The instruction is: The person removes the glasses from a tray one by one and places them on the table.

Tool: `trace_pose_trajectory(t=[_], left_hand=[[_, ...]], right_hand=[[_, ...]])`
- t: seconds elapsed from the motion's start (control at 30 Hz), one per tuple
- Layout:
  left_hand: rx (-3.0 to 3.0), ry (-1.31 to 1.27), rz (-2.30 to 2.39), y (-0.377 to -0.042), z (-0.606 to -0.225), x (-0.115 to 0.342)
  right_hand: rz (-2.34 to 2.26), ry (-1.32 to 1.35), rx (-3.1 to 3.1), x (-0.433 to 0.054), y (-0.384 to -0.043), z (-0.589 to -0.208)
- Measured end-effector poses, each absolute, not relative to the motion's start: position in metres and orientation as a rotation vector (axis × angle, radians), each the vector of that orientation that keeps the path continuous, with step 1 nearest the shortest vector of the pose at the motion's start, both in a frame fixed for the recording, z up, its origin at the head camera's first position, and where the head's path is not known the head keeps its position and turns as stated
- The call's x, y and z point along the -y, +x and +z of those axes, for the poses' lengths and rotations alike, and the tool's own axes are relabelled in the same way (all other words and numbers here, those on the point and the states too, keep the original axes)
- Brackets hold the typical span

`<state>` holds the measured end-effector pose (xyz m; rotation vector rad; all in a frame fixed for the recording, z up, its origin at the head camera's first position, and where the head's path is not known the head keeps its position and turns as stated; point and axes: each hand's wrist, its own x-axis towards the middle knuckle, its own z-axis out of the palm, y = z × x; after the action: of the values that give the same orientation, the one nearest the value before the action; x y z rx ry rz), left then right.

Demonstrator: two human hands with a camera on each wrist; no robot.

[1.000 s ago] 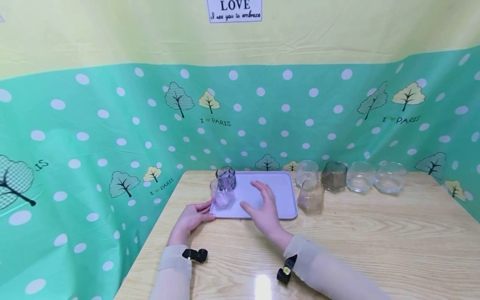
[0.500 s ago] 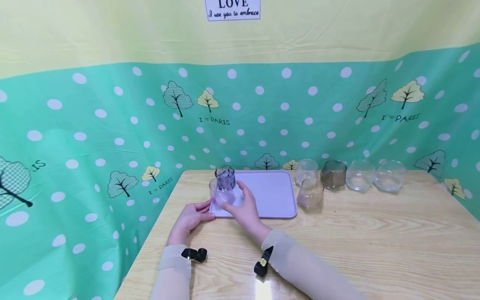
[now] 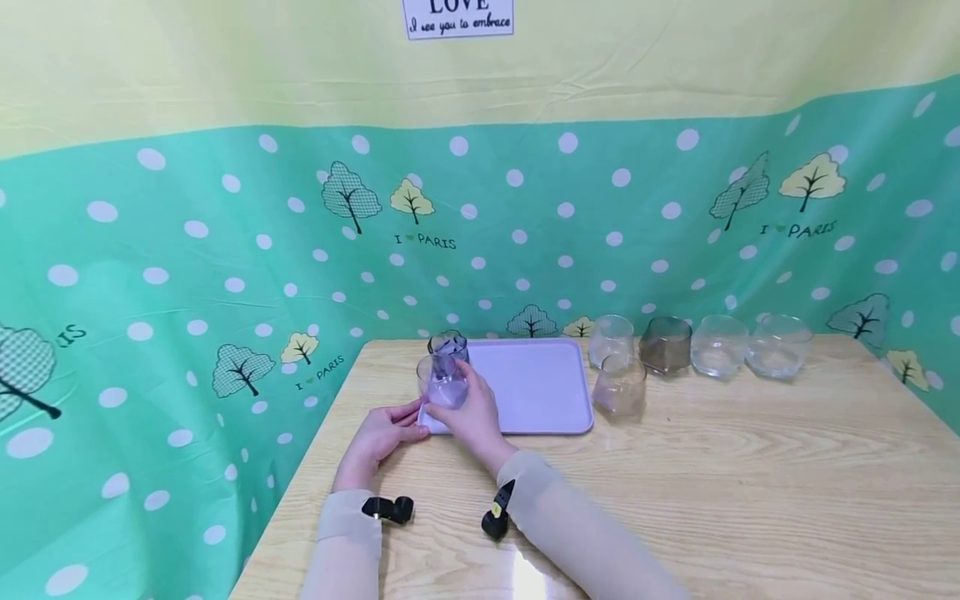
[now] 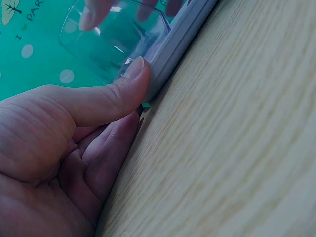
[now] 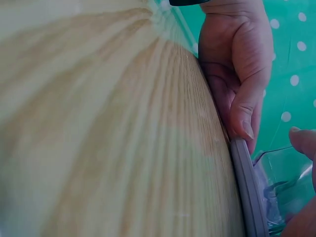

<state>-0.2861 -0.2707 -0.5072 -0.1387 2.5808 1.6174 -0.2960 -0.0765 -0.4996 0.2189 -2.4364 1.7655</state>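
My left hand (image 3: 378, 437) pinches the front left corner of a pale lilac tray (image 3: 543, 383); in the left wrist view its thumb lies on the tray's rim (image 4: 182, 47), with the other fingers lower down. A clear drinking glass (image 3: 432, 382) stands upright at the tray's left front. My right hand (image 3: 476, 417) holds this glass from the right, thumb at the front and fingers behind. Just behind it is a dark patterned glass (image 3: 447, 342), partly hidden by the clear one. The right wrist view shows the right hand (image 5: 303, 217) at its edge, beside the glass (image 5: 284, 182).
Right of the tray stands an amber-tinted glass (image 3: 621, 392). Behind it, a row holds a clear glass (image 3: 611, 342), a smoky dark glass (image 3: 666, 346) and two more clear glasses. The wooden table (image 3: 712, 483) meets a green dotted curtain (image 3: 300, 208) at the back.
My right hand has moved left across the tray from its middle, and its spread fingers have closed round the clear glass. My left hand has stayed at the tray corner.
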Motion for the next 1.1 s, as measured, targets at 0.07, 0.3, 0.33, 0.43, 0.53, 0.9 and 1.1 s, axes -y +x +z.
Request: trace_pose_trajectory(t=[0.07, 0.3, 0.33, 0.43, 0.53, 0.9, 1.1], left_hand=[[-2.583, -0.146, 1.615, -0.2865, -0.5074, 0.2709], [-2.606, -0.148, 1.587, -0.2871, -0.5061, 0.2709], [-2.598, -0.154, 1.592, -0.2868, -0.5060, 0.2708], [-2.586, -0.158, 1.603, -0.2858, -0.5053, 0.2702], [-2.581, -0.156, 1.611, -0.2846, -0.5044, 0.2695], [-2.603, -0.150, 1.595, -0.2833, -0.5061, 0.2690], [-2.595, -0.150, 1.609, -0.2848, -0.5070, 0.2703]], right_hand=[[1.768, 0.197, 2.442, 0.0780, -0.2973, -0.5004], [1.762, 0.138, 2.456, 0.0807, -0.2989, -0.4990], [1.755, 0.129, 2.461, 0.0806, -0.2987, -0.4988], [1.751, 0.111, 2.465, 0.0804, -0.2979, -0.4982], [1.757, 0.093, 2.480, 0.0800, -0.2979, -0.4979], [1.860, 0.090, 2.454, 0.0792, -0.2997, -0.4969], [1.899, 0.127, 2.444, 0.0786, -0.3025, -0.4983]])
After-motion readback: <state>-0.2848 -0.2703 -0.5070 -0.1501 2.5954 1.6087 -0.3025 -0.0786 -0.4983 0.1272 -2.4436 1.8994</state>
